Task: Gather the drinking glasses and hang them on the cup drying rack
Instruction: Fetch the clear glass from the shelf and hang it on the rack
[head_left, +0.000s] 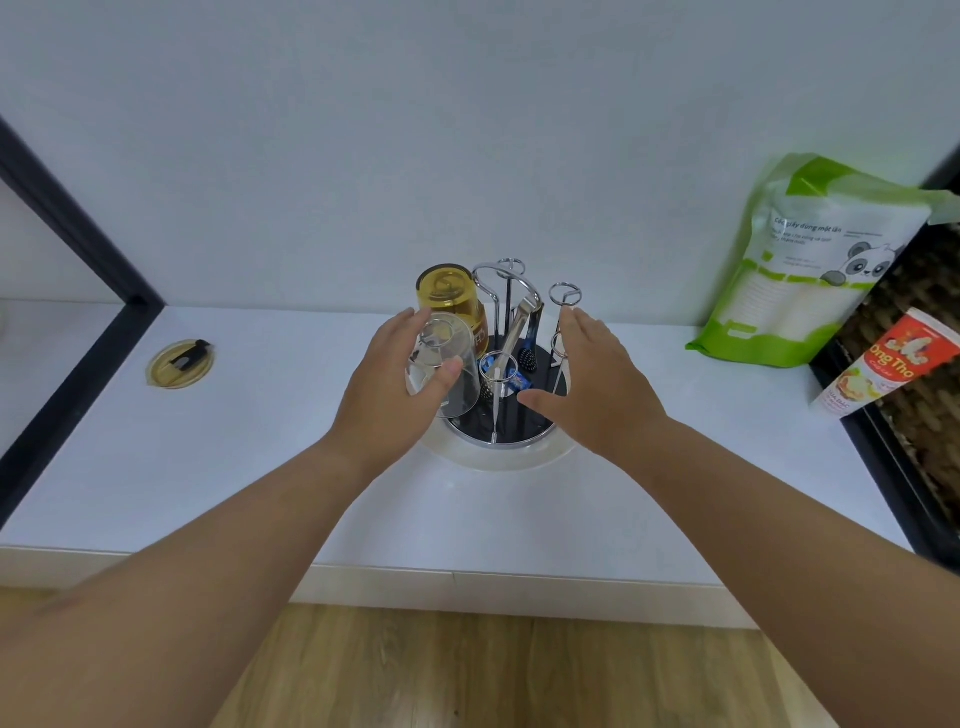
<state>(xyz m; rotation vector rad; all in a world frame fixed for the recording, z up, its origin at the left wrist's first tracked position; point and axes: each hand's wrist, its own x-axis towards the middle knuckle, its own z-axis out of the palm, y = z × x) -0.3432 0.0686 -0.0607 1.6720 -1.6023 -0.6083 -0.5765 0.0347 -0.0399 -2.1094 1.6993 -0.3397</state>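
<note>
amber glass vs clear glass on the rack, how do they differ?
Colour: the amber glass is tinted yellow-brown, the clear glass colourless.
Position: the amber glass sits farther back, the clear glass nearer the camera and lower.
Contact: the left hand is around the clear glass; no hand touches the amber glass.
Shared: both hang mouth-down on the rack.

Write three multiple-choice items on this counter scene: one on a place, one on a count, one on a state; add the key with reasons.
1. Where does the round lid lie?
A. left of the drying rack
B. on the rack
C. on the floor

2. How many glasses are on the rack?
A. none
B. two
C. five

3. How does the clear glass sit?
A. upright
B. on its side
C. upside down on a post

Key: 1 A, it lies on the counter's left part. 2 B, the amber glass and the clear one. 3 C, its mouth faces down, at the left hand.
</note>
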